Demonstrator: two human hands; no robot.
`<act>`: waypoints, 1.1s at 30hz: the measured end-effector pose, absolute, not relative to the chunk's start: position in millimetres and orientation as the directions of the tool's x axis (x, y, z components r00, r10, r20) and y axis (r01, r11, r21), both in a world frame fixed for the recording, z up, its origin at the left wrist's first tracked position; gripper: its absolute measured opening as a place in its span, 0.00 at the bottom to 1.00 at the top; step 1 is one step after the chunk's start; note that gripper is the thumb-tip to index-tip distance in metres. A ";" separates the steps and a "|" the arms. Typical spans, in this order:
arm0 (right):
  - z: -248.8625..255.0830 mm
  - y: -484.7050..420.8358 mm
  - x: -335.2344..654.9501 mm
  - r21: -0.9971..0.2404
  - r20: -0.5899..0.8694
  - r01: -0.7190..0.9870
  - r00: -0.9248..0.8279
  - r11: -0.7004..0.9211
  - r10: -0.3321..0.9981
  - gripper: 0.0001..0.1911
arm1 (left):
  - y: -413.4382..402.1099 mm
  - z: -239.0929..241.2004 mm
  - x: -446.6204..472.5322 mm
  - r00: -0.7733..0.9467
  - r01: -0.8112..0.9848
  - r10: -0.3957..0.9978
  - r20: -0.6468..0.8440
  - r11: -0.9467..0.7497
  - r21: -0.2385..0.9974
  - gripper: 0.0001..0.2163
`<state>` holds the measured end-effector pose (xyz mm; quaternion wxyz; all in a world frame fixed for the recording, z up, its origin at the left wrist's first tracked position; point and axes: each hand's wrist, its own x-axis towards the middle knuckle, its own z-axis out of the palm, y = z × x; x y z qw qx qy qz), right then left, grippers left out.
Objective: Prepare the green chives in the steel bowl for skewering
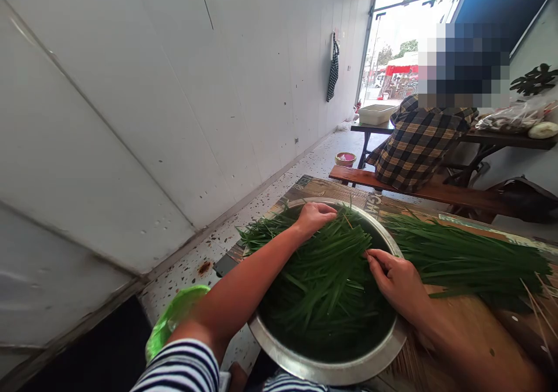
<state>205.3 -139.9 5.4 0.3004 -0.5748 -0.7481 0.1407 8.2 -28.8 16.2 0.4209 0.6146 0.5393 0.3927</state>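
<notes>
A wide metal basin (335, 374) holds a heap of long, flat green garlic chives (322, 287). My left hand (316, 218) reaches across the basin's far side, its thumb and fingers pinched on chives at the top of the heap. At the right side of the heap, my right hand (394, 278) is closed in a pinch on what looks like the end of a thin bamboo skewer (347, 220). Part of that stick shows among the leaves between both hands; the rest is hidden by chives.
More chives (471, 255) lie on the cardboard-covered table (453, 302) to the right, near loose skewers (538, 310). A green bag (174, 316) stands low at left. Ahead, a person in a plaid shirt (422, 142) sits on a wooden bench (357, 174). A white wall (196, 89) runs along the left.
</notes>
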 end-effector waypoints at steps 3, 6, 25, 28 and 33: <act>7.0 -140.2 204.4 -0.565 0.290 0.768 -0.157 0.301 0.944 0.19 | -31.2 18.4 9.6 0.126 0.318 0.992 0.014 -0.054 0.947 0.14; 7.9 -140.6 204.1 -0.566 0.294 0.768 -0.151 0.299 0.944 0.19 | -32.6 19.2 10.6 0.139 0.309 0.990 0.023 -0.065 0.949 0.14; 3.0 -138.4 205.5 -0.555 0.305 0.780 -0.134 0.290 0.943 0.19 | -42.2 27.1 14.3 0.374 0.412 0.894 0.248 -0.399 0.819 0.10; 2.5 -139.1 206.4 -0.568 0.313 0.769 -0.126 0.292 0.941 0.19 | -44.7 39.1 9.2 0.520 0.377 0.828 0.210 -0.443 0.813 0.10; 2.7 -140.2 207.3 -0.577 0.289 0.765 -0.136 0.286 0.947 0.18 | -28.1 30.6 -7.0 0.220 0.593 0.955 0.198 -0.292 0.751 0.11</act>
